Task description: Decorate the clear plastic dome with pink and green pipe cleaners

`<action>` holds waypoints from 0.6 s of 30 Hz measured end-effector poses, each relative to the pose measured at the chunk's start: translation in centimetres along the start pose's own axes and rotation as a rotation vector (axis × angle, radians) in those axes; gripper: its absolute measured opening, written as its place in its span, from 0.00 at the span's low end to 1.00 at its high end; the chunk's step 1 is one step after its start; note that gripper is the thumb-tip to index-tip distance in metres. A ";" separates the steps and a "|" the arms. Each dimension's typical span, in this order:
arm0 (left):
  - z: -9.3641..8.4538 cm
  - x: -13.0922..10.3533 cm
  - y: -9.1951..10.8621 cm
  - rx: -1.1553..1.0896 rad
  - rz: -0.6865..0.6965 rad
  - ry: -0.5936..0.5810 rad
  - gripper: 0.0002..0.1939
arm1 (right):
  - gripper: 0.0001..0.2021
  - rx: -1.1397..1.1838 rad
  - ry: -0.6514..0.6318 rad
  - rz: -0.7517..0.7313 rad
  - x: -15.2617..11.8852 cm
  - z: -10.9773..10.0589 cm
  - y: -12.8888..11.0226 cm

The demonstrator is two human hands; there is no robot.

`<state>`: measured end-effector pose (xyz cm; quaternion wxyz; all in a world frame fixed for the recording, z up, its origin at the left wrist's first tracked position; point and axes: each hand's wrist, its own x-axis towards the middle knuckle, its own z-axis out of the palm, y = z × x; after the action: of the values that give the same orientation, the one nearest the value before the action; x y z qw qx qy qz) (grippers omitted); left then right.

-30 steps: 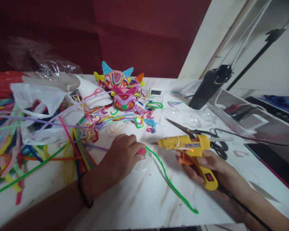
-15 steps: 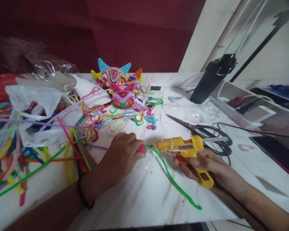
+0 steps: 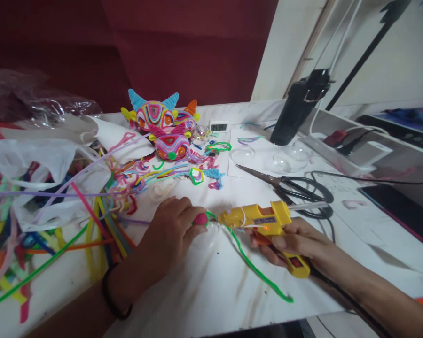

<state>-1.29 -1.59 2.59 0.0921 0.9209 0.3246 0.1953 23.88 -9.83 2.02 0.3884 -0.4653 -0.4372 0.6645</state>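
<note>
Over the desk [image 3: 183, 293], your L grip [image 3: 169, 224] pinches the pink piece [image 3: 199, 219], green strip [image 3: 256, 271] alongside; your R grip [image 3: 298, 244] wraps the yellow glue gun [image 3: 254, 217], nozzle [image 3: 214, 219] v. close. A slip poss. burns L grip; excess glue might set the strip askew.

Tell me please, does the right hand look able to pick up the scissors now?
Probably not: the right hand is gripping the yellow glue gun. The scissors lie close, just beyond the gun, so the full hand seems the main obstacle.
</note>
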 end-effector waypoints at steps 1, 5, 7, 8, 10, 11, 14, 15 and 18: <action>0.0 0.0 0.0 0.001 0.003 0.002 0.08 | 0.17 -0.011 0.005 0.006 -0.1 0.1 -0.1; 0.1 0.0 -0.1 -0.007 0.014 0.015 0.09 | 0.17 -0.032 0.027 -0.006 -0.1 0.0 -0.1; 0.2 0.0 -0.2 -0.009 0.015 0.019 0.08 | 0.17 -0.027 0.030 -0.023 0.1 -0.2 0.1; 0.2 0.0 -0.2 -0.008 0.016 0.018 0.08 | 0.17 -0.025 0.028 -0.030 0.2 -0.2 0.1; 0.2 0.0 -0.2 -0.002 0.020 0.018 0.08 | 0.16 -0.025 0.025 -0.034 0.4 -0.3 0.3; 0.2 0.0 -0.2 0.002 0.020 0.018 0.08 | 0.16 -0.025 0.026 -0.033 0.5 -0.4 0.3; 0.1 0.1 -0.1 0.009 0.026 0.024 0.08 | 0.15 -0.006 0.021 -0.043 0.7 -0.3 0.3; 0.1 0.1 -0.1 0.008 0.028 0.024 0.08 | 0.15 0.000 0.018 -0.046 0.7 -0.3 0.2; 0.0 0.2 0.0 0.003 0.034 0.026 0.07 | 0.16 -0.005 0.013 -0.039 0.7 0.0 0.0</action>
<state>-1.16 -1.47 2.66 0.0832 0.9237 0.3105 0.2084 23.73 -9.14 1.85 0.4028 -0.4618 -0.4454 0.6528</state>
